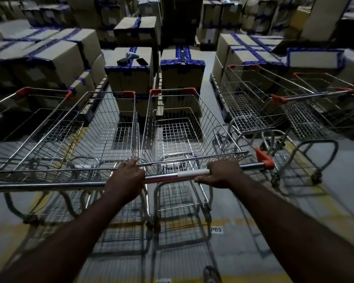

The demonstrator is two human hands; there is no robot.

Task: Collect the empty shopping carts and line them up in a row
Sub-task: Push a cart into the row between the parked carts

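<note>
Head view looks down into an empty wire cart (178,131) standing mid-floor, its nose toward a stack of taped boxes (182,68). Both hands clamp its handle (184,175): the left hand (127,176) at the handle's left end, the right hand (223,173) toward the orange right end cap, well apart. Just beside it on the left stands a second cart (94,135), side by side and almost touching, with a third cart (29,119) beyond that. To the right, apart and angled, stand two more carts (253,103). A floor label (216,229) reading P05 lies under the near right wheel area.
</note>
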